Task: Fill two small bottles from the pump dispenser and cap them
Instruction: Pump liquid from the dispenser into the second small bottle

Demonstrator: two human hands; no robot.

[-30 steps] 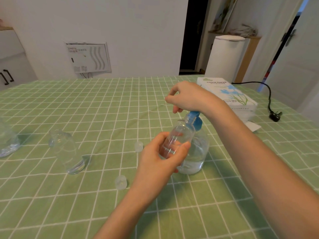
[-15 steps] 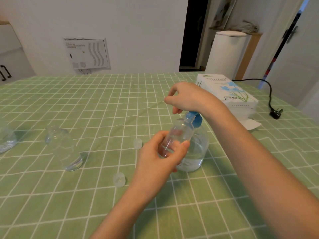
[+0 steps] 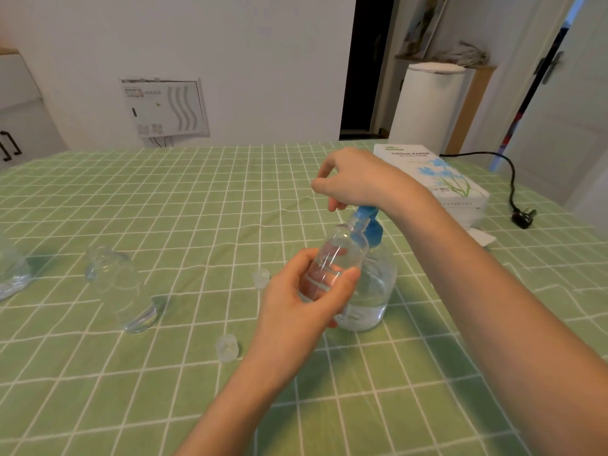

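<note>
Head: far table edge [image 3: 230, 147] beyond dispenser [image 3: 371, 291]

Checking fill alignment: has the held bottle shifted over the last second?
No. The small bottle, in the left hand, sits at the same spot against the pump dispenser.

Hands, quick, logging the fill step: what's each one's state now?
Left hand: closed, holding the small bottle.
Right hand: on the blue pump head; grip cannot be told.
</note>
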